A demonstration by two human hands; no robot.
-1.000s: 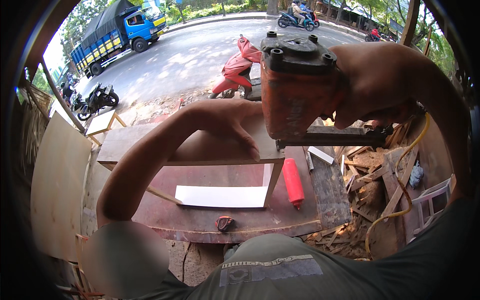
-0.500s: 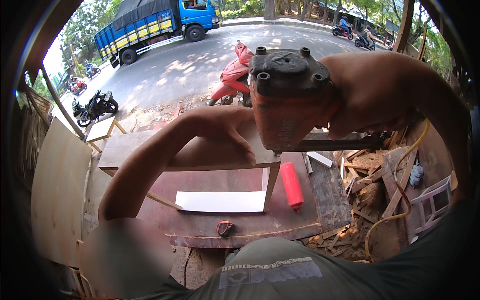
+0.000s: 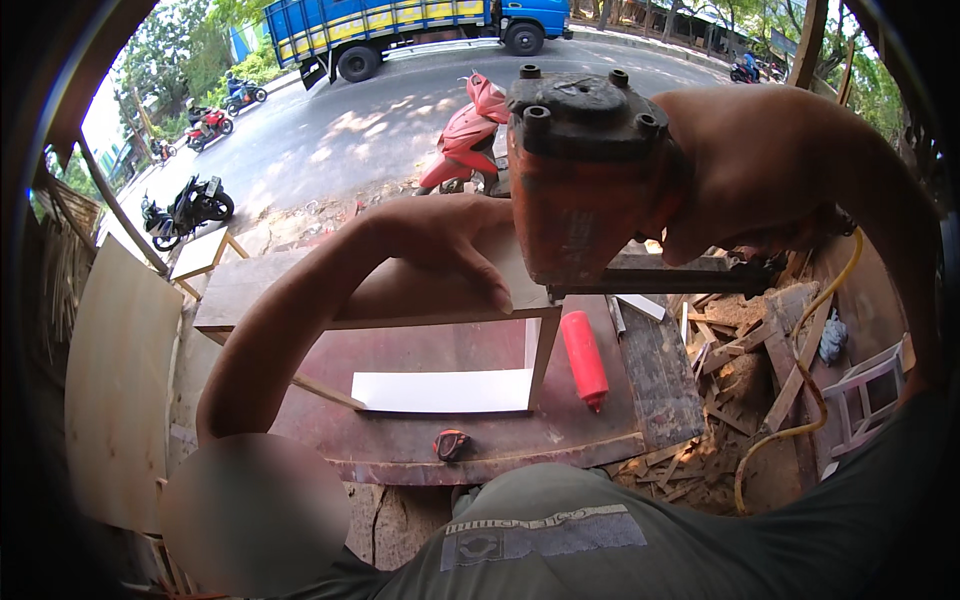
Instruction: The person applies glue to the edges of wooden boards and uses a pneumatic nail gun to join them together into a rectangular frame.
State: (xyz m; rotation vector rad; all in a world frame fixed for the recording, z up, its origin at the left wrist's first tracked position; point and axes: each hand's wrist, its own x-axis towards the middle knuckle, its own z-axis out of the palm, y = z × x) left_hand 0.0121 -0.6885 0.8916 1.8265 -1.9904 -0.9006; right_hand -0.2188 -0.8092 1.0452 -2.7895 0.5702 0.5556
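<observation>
My right hand (image 3: 735, 165) grips an orange and black air nail gun (image 3: 575, 215), upright, its nose at the right end of a wooden frame (image 3: 245, 300) like a small bench. My left hand (image 3: 445, 240) holds the frame's top beside the gun, thumb stretched to the near edge; its other fingers are hidden behind the gun. Below the top, a white panel (image 3: 445, 392) lies between the legs. To the right of the frame is a red squeeze bottle (image 3: 583, 360). An orange and black tape measure (image 3: 451, 444) rests near the worktable's front edge.
The frame stands on a dark reddish worktable (image 3: 500, 438). A yellow air hose (image 3: 815, 390) hangs at the right, over wood offcuts (image 3: 725, 350). A plywood sheet (image 3: 118, 390) leans at the left. Beyond are a red scooter (image 3: 468, 145) and a blue truck (image 3: 390, 25) on the road.
Both hands and the nail gun hold nearly the same place on the frame; the view has shifted slightly. The truck has moved right along the road, and motorbikes have moved.
</observation>
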